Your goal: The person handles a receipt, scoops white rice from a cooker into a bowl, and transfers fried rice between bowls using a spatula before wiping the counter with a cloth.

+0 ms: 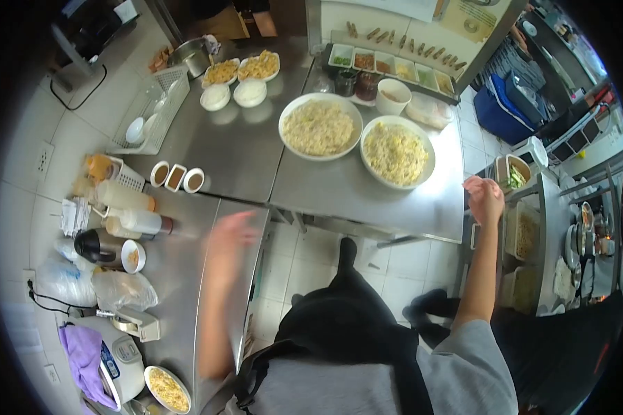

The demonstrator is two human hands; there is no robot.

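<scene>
My right hand (490,202) is closed around a crumpled pink cloth (479,187), just past the right edge of the steel table. My left hand (232,234) is blurred by motion above the left counter; its fingers look stretched out and nothing shows in them. Two big white bowls of fried rice stand on the table between my hands: one bowl (320,126) farther back, the other bowl (397,152) nearer my right hand. Beyond my left hand, three small sauce dishes (176,178) sit in a row on the counter.
Two rice bowls (250,92) and two plates of food (259,66) stand at the back. A condiment tray (394,67) lines the table's far edge. Bottles (142,221), a rice cooker (121,353) and an oval dish (167,389) crowd the left. Another person in dark clothes (554,346) is close on my right.
</scene>
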